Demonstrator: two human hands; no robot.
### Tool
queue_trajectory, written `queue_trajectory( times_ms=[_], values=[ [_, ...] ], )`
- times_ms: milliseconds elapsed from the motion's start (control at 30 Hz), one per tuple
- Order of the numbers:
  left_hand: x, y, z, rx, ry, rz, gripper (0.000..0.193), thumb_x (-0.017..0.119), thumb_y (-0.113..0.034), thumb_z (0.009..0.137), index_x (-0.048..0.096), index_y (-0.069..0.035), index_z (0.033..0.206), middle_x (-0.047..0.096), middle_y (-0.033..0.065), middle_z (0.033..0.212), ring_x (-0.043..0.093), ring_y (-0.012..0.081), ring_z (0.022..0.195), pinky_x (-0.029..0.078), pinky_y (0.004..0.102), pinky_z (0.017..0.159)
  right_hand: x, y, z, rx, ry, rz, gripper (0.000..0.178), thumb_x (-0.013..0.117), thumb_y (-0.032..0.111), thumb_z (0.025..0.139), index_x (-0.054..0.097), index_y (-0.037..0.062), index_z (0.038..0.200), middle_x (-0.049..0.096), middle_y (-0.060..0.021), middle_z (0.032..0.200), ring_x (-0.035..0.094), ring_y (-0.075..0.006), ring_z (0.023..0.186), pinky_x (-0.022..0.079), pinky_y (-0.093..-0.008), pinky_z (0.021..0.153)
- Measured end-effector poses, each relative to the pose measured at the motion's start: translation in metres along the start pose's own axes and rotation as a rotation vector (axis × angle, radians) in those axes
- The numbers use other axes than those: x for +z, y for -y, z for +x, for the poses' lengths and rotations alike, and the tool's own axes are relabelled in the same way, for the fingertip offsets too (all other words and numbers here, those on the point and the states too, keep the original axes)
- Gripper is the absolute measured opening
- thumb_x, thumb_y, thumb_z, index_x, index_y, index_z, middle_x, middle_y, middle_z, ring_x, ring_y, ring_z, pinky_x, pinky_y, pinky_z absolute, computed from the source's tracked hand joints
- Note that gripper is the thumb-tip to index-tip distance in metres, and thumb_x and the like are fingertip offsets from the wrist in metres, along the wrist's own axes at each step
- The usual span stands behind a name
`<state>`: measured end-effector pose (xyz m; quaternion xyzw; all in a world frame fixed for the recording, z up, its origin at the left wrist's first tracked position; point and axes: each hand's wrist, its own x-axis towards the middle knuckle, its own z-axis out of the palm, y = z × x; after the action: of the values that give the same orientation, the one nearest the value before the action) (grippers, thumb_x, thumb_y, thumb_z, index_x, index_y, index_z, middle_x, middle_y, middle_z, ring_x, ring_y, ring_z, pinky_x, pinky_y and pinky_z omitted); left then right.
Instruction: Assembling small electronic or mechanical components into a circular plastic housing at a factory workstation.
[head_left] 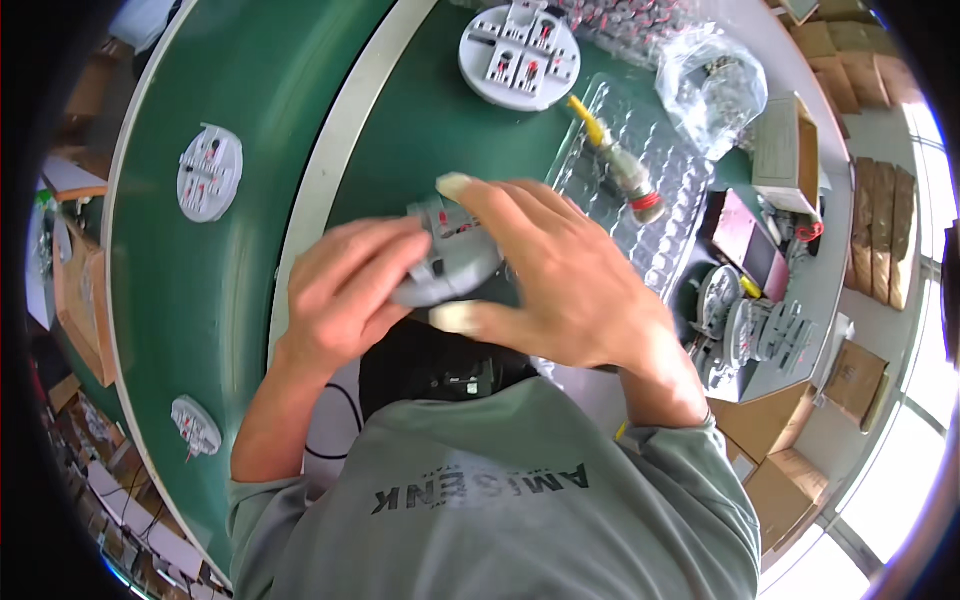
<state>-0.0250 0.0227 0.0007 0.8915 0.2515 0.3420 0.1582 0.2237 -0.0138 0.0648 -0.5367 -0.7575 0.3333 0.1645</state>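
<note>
Both my hands hold one round grey plastic disc (455, 262) with small red and metal parts on its face, over the green bench. My left hand (345, 290) grips its left rim with the fingers curled over it. My right hand (555, 275) covers its right side, with the forefinger stretched along the top edge and the thumb under the lower edge. Much of the disc is hidden by my fingers. A black fixture (440, 368) lies just below the disc.
A second grey disc (520, 55) lies at the top, and two more (209, 172) (196, 425) ride on the green belt at left. A clear blister tray (640, 190) holds a yellow-handled tool (615, 160). Plastic bag (710, 85), cardboard boxes (790, 150) and stacked discs (750, 330) sit at right.
</note>
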Motion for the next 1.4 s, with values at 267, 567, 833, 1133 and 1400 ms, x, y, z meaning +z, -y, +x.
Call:
queue_trajectory(
  times_ms=[267, 567, 833, 1133, 1400],
  values=[
    [0.035, 0.008, 0.019, -0.913, -0.209, -0.668, 0.027, 0.070, -0.019, 0.105, 0.076, 0.006, 0.111, 0.072, 0.0051, 0.081, 0.061, 0.0062, 0.071, 0.050, 0.0264, 0.063, -0.140, -0.216, -0.021, 0.476, -0.558, -0.292, 0.039, 0.063, 0.024, 0.102, 0.073, 0.0007, 0.132, 0.078, -0.0145, 0.097, 0.073, -0.0197, 0.092, 0.055, -0.0365, 0.086],
    [0.034, 0.016, 0.014, -0.923, -0.179, -0.627, 0.029, 0.070, -0.022, 0.105, 0.077, 0.006, 0.109, 0.068, 0.0030, 0.071, 0.055, 0.0063, 0.063, 0.044, 0.0273, 0.056, -0.176, -0.307, 0.080, 0.567, -0.320, -0.476, 0.048, 0.067, 0.033, 0.093, 0.076, -0.0033, 0.123, 0.080, -0.0175, 0.106, 0.073, -0.0239, 0.099, 0.054, -0.0392, 0.090],
    [0.022, 0.018, 0.016, -0.949, -0.127, -0.665, 0.030, 0.071, -0.023, 0.105, 0.078, 0.005, 0.112, 0.071, 0.0025, 0.077, 0.058, 0.0055, 0.068, 0.047, 0.0260, 0.061, -0.129, -0.304, 0.063, 0.548, -0.988, -0.316, 0.046, 0.072, 0.030, 0.093, 0.077, -0.0041, 0.124, 0.081, -0.0141, 0.113, 0.075, -0.0202, 0.103, 0.056, -0.0332, 0.094],
    [0.024, 0.021, 0.015, -0.951, -0.177, -0.690, 0.030, 0.071, -0.024, 0.105, 0.079, 0.005, 0.109, 0.070, 0.0019, 0.073, 0.058, 0.0049, 0.065, 0.046, 0.0257, 0.058, -0.122, -0.307, 0.068, 0.329, -1.185, 0.296, 0.040, 0.067, 0.007, 0.103, 0.060, -0.0109, 0.138, 0.077, -0.0189, 0.113, 0.075, -0.0230, 0.104, 0.061, -0.0316, 0.096],
    [0.020, 0.020, 0.010, -0.965, -0.166, -0.676, 0.029, 0.072, -0.024, 0.104, 0.079, 0.004, 0.109, 0.072, 0.0021, 0.075, 0.059, 0.0049, 0.066, 0.047, 0.0257, 0.059, -0.124, -0.315, 0.074, 0.230, -1.320, 0.449, 0.020, 0.061, 0.001, 0.106, 0.056, -0.0134, 0.119, 0.073, -0.0284, 0.108, 0.078, -0.0350, 0.095, 0.070, -0.0425, 0.088]
  ],
)
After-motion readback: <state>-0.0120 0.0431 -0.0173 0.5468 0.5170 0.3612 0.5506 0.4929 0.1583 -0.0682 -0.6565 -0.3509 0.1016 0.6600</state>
